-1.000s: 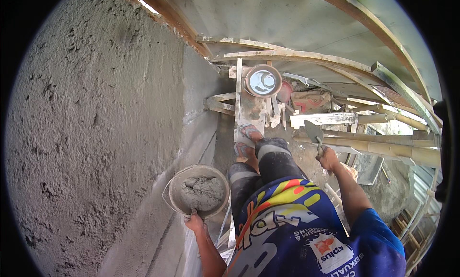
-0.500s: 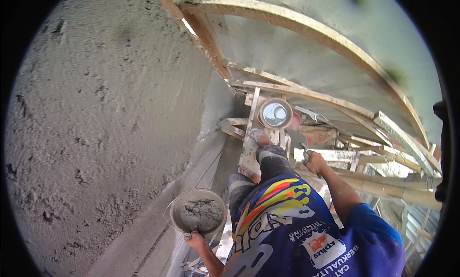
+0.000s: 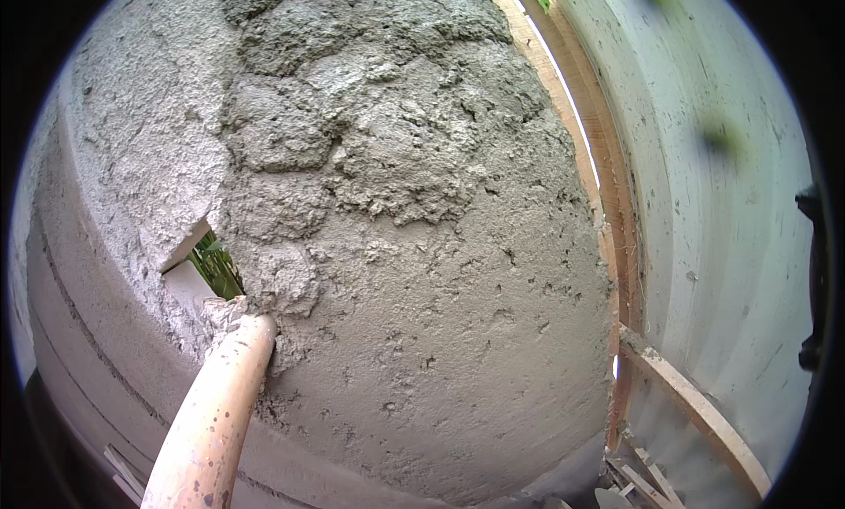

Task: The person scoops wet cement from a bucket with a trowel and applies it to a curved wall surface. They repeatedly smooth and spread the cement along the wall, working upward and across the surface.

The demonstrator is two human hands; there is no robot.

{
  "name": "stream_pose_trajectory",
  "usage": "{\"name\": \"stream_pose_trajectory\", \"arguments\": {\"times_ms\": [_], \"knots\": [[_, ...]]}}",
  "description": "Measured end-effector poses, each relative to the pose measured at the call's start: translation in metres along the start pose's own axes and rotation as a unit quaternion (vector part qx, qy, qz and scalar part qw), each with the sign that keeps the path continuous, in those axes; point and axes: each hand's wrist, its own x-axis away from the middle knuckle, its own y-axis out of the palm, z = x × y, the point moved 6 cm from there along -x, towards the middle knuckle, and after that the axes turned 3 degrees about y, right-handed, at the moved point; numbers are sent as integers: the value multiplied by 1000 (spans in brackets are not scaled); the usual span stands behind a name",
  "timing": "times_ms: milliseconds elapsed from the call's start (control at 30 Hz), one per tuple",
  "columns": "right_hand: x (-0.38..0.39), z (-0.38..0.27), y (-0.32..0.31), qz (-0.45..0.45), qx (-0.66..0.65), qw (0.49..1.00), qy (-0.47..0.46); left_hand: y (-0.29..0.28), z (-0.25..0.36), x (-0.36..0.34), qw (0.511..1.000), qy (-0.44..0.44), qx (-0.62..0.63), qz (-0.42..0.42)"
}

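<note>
A plastered wall fills the view, with thick, lumpy grey mortar [image 3: 378,139] on its upper middle and flatter, pitted plaster [image 3: 440,377] below. At the left, a small hole [image 3: 214,264] shows green leaves behind it, and a pale round pole [image 3: 207,421] reaches up to the wall just under it. Neither of my hands shows. A small grey flat piece [image 3: 613,500] peeks in at the bottom edge, too cropped to identify; the bucket of mortar is out of sight.
Rougher, lighter plaster [image 3: 141,121] covers the upper left. A long timber [image 3: 607,165] edges the wall at the right beside a pale sheet panel [image 3: 704,227]. A wooden batten [image 3: 691,399] slants down to the lower right, with more loose boards at the bottom.
The view has swung up and leftward from my body, feet and the bucket to the wall face. My hands, the trowel and the bucket of mortar have left the picture.
</note>
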Motion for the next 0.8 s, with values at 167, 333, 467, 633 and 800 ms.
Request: {"name": "stream_pose_trajectory", "arguments": {"times_ms": [167,333,467,633,800], "knots": [[-7,-55,-41,-43,-61,991,-114,19,14,11,994,-72,63,-44],[16,-127,-99,-18,-204,972,-118,58,22,-17,989,-56,76,-110],[38,-168,-115,-61,-53,993,-83,77,49,-29,966,-64,118,-219],[62,-198,-119,-98,-29,990,-96,15,173,-3,976,180,105,-57],[98,-198,-134,-94,-51,993,-59,2,259,20,935,294,141,-138]]}}
